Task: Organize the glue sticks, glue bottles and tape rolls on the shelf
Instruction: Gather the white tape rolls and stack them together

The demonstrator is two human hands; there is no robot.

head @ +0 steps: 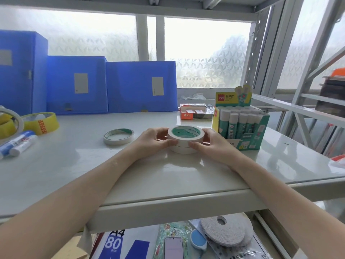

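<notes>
A stack of white tape rolls with green cores (185, 137) stands on the white shelf (168, 187), just left of a green display box of glue sticks (242, 126). My left hand (155, 140) grips the stack's left side and my right hand (207, 144) grips its right side, thumbs at the front. One more white tape roll (118, 136) lies flat to the left. At the far left lie yellow tape rolls (42, 122), a white roll (13, 118) and glue bottles with blue labels (17, 143).
Three blue file boxes (78, 85) line the back of the shelf. A small red and white box (196, 111) sits behind the stack. The lower shelf holds A4 paper (119, 243), a foam tape roll (226, 230) and packets. A metal rack frame (302, 101) stands to the right.
</notes>
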